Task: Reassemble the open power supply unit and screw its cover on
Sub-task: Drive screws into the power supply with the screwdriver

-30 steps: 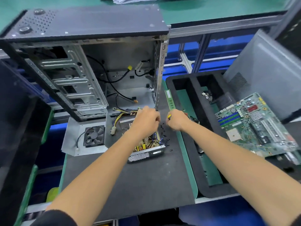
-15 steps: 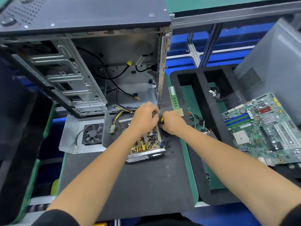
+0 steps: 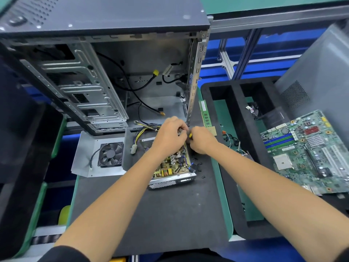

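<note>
Both hands, the left hand (image 3: pixel 171 134) and right hand (image 3: pixel 201 139), curl together pinching something small and yellow-tipped above the far end of the open power supply (image 3: pixel 172 167), which stretches back toward the person.

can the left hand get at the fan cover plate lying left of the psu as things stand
Probably yes. The fan cover plate lies flat just left of the left hand with nothing on the mat between them, though that hand is busy over the power supply.
</note>
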